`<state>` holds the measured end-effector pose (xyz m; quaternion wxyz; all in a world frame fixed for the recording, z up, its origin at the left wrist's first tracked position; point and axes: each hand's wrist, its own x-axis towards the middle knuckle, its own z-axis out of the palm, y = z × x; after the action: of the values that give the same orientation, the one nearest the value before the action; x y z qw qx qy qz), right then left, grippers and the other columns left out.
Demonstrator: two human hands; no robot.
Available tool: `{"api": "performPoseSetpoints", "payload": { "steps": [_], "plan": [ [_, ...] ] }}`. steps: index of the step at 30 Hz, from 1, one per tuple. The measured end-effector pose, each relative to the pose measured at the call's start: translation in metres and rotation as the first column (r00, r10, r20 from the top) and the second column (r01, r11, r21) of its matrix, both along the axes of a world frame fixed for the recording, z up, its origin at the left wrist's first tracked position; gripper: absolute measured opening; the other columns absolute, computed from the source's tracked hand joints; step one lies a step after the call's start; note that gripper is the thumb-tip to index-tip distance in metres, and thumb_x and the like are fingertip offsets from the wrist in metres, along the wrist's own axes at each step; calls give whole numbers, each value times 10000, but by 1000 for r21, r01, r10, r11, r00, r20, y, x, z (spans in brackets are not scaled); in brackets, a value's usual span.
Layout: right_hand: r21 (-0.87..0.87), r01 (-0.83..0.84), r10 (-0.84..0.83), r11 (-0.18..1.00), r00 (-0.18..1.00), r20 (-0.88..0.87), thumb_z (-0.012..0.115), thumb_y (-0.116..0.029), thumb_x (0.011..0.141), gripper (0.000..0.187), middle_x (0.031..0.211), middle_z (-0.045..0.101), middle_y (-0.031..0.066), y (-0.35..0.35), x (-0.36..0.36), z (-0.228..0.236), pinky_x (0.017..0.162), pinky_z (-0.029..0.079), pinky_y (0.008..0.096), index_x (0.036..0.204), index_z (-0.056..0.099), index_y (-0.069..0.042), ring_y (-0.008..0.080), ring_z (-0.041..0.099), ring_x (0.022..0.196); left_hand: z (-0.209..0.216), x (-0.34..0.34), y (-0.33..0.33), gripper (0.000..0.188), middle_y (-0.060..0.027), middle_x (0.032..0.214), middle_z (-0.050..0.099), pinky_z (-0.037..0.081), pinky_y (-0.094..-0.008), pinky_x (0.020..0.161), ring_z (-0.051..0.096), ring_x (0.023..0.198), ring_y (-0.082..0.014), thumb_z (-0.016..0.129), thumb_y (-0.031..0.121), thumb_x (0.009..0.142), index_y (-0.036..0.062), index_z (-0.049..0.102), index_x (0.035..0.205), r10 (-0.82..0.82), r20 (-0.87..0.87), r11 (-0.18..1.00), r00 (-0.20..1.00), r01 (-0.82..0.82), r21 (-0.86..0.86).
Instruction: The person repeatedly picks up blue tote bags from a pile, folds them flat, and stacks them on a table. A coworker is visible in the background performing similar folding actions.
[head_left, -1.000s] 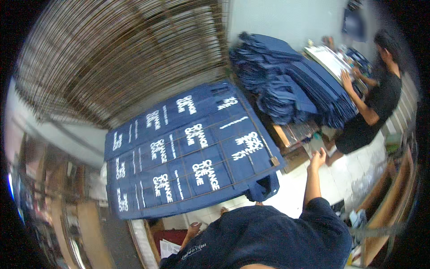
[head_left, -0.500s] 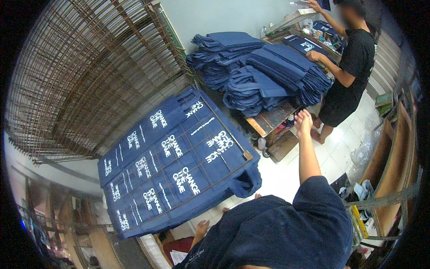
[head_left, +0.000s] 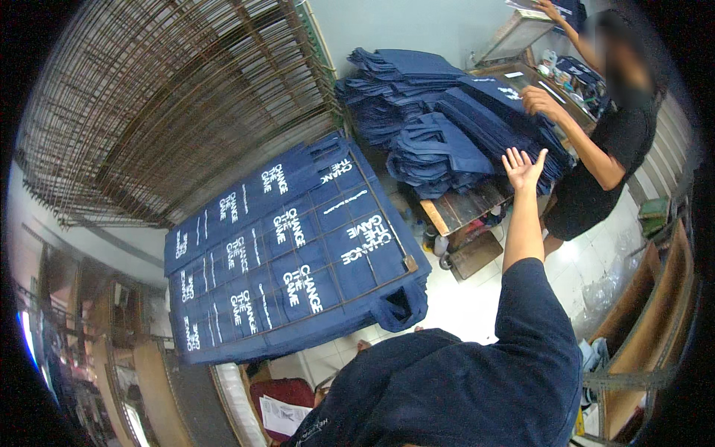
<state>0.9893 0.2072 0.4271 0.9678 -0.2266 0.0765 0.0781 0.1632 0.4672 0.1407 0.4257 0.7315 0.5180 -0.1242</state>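
My right hand (head_left: 524, 170) reaches forward with its palm turned up and its fingers spread; it is open and holds nothing. It is nearest to the stacks of navy fabric bags (head_left: 477, 127) on the wooden work table (head_left: 465, 212), at their right front end. Whether it touches them I cannot tell. My left hand does not show; my body hides it. In front of me on the left, printed navy bags (head_left: 328, 246) with white lettering lie in overlapping rows on a wire drying rack (head_left: 409, 262).
A co-worker in black (head_left: 603, 164) stands at the table's far right, one hand (head_left: 544, 103) over a bag, the other raised by a tilted printing frame (head_left: 529, 33). Stacked wire racks (head_left: 179, 97) rise at the left. Papers (head_left: 283, 417) lie low left; wooden boards (head_left: 655, 298) lean right.
My right hand has moved up toward the bag stacks and spread its fingers. My left hand has gone out of sight. The co-worker's lower hand has lifted a bag's edge or risen off it.
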Motion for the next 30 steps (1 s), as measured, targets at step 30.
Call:
{"api": "performPoseSetpoints", "payload": {
  "steps": [30],
  "plan": [
    [-784, 256, 166, -566, 966, 196, 509, -576, 758, 709, 1154, 560, 259, -42, 151, 0, 926, 413, 451, 1280, 462, -99, 383, 537, 1092, 134, -25, 5, 276, -182, 855, 632, 469, -424, 715, 604, 858, -353, 586, 308, 800, 53, 632, 896, 175, -239, 978, 955, -141, 153]
  ]
}}
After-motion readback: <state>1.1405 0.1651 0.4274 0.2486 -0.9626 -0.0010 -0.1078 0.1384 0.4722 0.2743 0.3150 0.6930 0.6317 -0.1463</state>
